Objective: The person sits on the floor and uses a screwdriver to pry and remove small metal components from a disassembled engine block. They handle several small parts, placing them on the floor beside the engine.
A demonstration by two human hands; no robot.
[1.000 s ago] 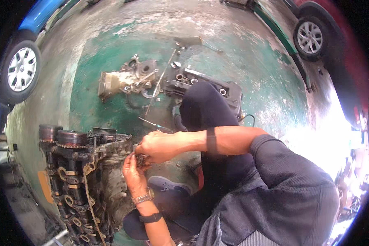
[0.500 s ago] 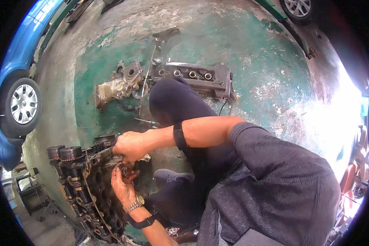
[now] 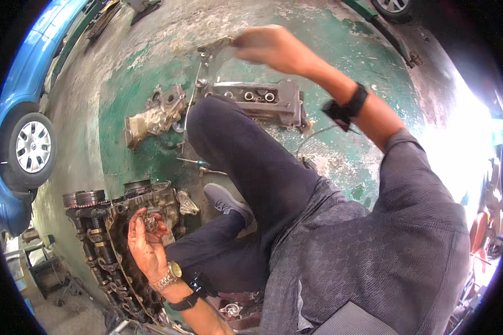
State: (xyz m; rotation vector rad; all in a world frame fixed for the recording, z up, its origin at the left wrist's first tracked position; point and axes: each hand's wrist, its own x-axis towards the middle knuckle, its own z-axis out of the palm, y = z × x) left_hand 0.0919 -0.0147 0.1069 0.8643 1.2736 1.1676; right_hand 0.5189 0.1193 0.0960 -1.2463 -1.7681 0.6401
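Note:
My left hand point(image 3: 145, 251) is palm up with its fingers curled around a small clump of greasy metal parts point(image 3: 150, 221), perhaps bolts. It is beside a dirty engine cylinder head point(image 3: 126, 237) with two camshafts point(image 3: 99, 237) and round toothed gears at its far end. My right hand point(image 3: 271, 49) is stretched far out over the floor, its fingers smeared by motion near a thin flat dark piece point(image 3: 213, 46). Whether it holds anything is hidden by the blur.
On the worn green floor point(image 3: 341, 61) lie a grey valve cover point(image 3: 288, 103) and a dirty metal engine cover point(image 3: 156, 114). A long thin rod point(image 3: 191, 100) lies between them, with a teal-handled tool point(image 3: 202, 163) nearer my knee. A blue car point(image 3: 17, 84) stands at left.
My right hand has left the cylinder head and swung up and right, far over the floor. My left hand has shifted slightly left, still holding the metal parts. My raised knee has moved left.

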